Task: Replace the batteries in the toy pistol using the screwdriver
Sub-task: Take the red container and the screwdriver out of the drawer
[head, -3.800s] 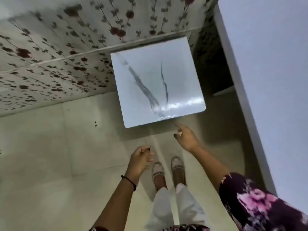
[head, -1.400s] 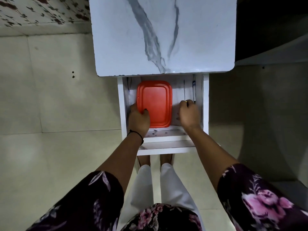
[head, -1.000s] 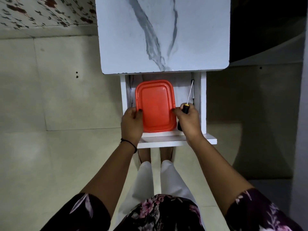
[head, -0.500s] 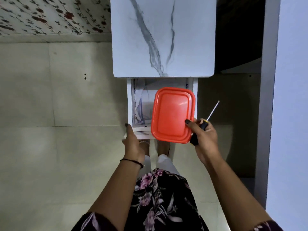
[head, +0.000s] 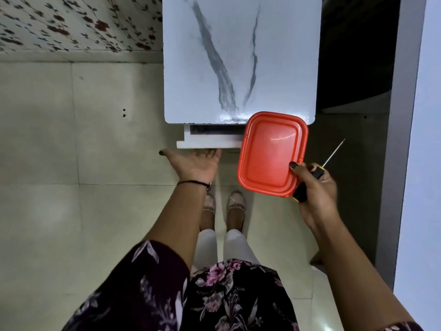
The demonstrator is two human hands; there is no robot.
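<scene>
Gripping the red container (head: 269, 149) at its 4 o'clock corner, the right hand (head: 317, 187) is curling round it with the thumb on the lid. The same hand is clamping the screwdriver (head: 319, 172), black-and-yellow handle lying across the fingers just beside the container's rim, and the metal shaft is pointing to 1 o'clock. The container is hovering over the 5 o'clock corner of the marbled table top (head: 238, 56). The left hand (head: 195, 161) is lying flat and open, palm up, fingers straight, holding nothing. Its fingertips are sitting at the front of the white drawer (head: 210, 142), at 12 o'clock of the hand, apparently touching. The drawer is showing only a narrow gap. The person is standing on the tiled floor (head: 71, 163).
</scene>
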